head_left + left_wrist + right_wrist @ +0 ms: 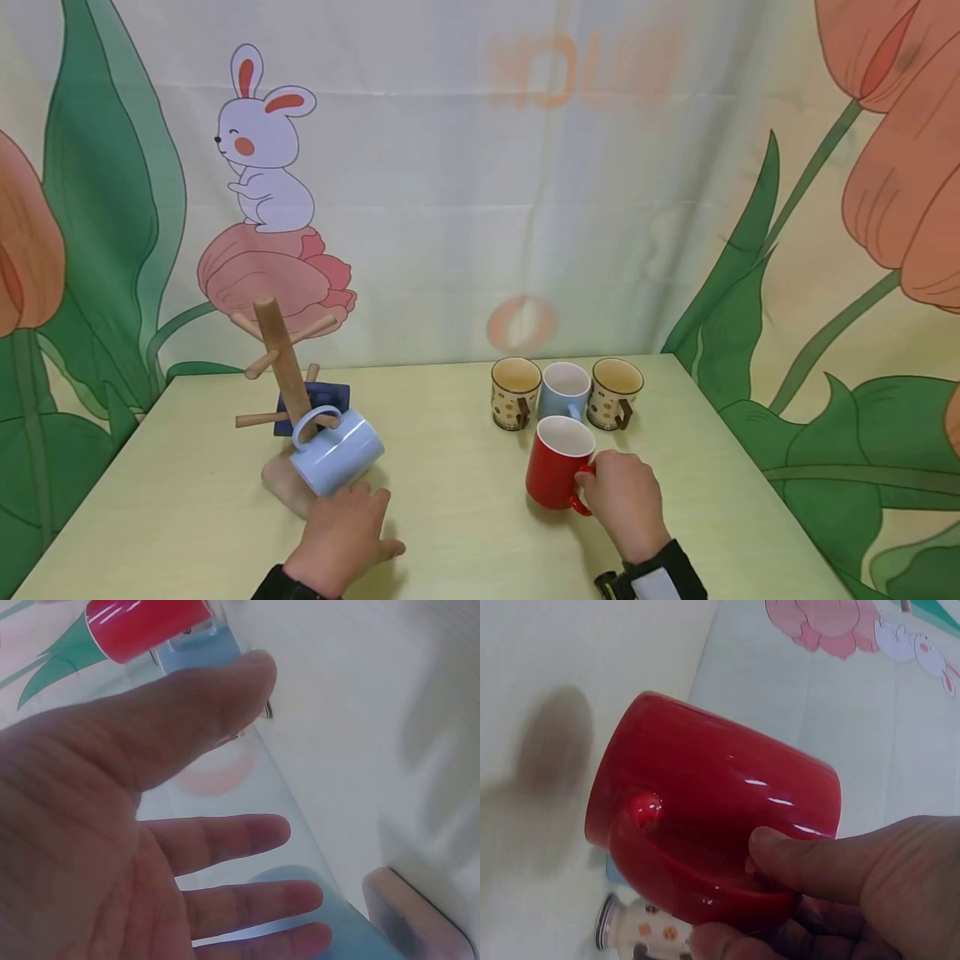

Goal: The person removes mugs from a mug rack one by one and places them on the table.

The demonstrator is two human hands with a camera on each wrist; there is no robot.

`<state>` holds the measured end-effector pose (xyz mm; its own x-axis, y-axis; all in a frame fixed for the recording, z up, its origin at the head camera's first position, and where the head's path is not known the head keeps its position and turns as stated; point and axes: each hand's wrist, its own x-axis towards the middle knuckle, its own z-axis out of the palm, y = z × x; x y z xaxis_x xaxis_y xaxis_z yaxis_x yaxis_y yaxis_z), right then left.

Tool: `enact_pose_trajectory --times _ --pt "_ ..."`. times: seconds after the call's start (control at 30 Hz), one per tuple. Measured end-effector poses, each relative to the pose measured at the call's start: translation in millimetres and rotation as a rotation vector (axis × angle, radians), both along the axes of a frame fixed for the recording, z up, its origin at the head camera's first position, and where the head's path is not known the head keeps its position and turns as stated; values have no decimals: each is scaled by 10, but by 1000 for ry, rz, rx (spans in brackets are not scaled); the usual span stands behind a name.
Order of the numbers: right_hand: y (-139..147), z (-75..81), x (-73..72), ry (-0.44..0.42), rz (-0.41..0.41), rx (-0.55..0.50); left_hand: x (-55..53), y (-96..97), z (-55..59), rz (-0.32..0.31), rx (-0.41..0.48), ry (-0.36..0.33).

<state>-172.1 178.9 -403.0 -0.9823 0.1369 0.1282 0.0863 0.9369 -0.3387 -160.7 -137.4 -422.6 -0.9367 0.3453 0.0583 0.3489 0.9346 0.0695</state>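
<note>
In the head view my right hand [626, 500] grips the handle of a red mug [558, 467]. The right wrist view shows the thumb against that handle and the red mug [720, 795] raised off the tabletop. My left hand [345, 533] is just below a light blue mug [341, 454], which hangs tilted by its handle on a peg of a wooden mug tree [287, 367]. Fingers and thumb of the left hand [150, 795] are extended and spread in the left wrist view, holding nothing; whether they touch the light blue mug cannot be told.
Behind the red mug stand two patterned mugs, one on the left [515, 396] and one on the right [617, 396], with another light blue mug [564, 387] between them. A dark blue thing [335, 396], partly hidden, is behind the tree's post. A printed curtain [420, 208] backs the table [450, 517].
</note>
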Motion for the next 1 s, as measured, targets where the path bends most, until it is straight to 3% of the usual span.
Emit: enact_pose_trajectory --times 0.4,0.77,1.0 --pt "384 -39 40 -68 -155 -4 1 -20 -14 -2 18 -29" --pt "699 -143 40 -15 -281 35 -2 -26 -4 -7 25 -73" --pt "793 -234 29 29 -300 37 -10 -10 -22 -27 39 -80"
